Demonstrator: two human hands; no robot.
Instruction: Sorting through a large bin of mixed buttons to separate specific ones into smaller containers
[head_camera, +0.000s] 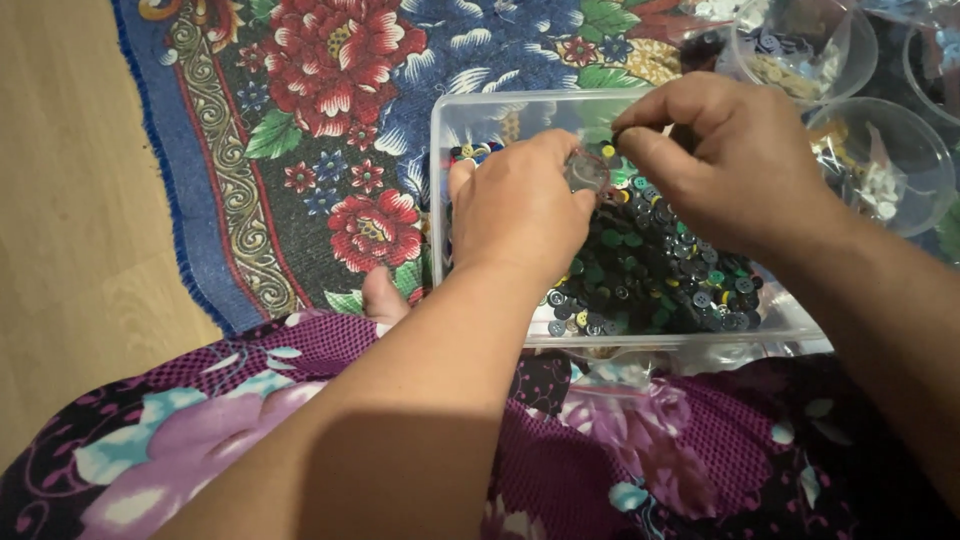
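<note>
A clear plastic box (480, 115) rests on my lap, filled with several small buttons (650, 270), mostly dark blue and green with some yellow. My left hand (515, 205) hovers over the box's left half and pinches a small clear plastic piece (587, 170) between thumb and fingers. My right hand (725, 160) is above the middle of the box, its thumb and forefinger pinched together on something small and dark right beside that clear piece. What the right fingers hold is too small to name.
A flowered blue and red rug (330, 130) lies under the box on a wooden floor (70, 200). Clear round tubs (880, 160) with sorted buttons stand at the upper right. A toe (383, 297) shows left of the box, above my purple flowered clothing (640, 450).
</note>
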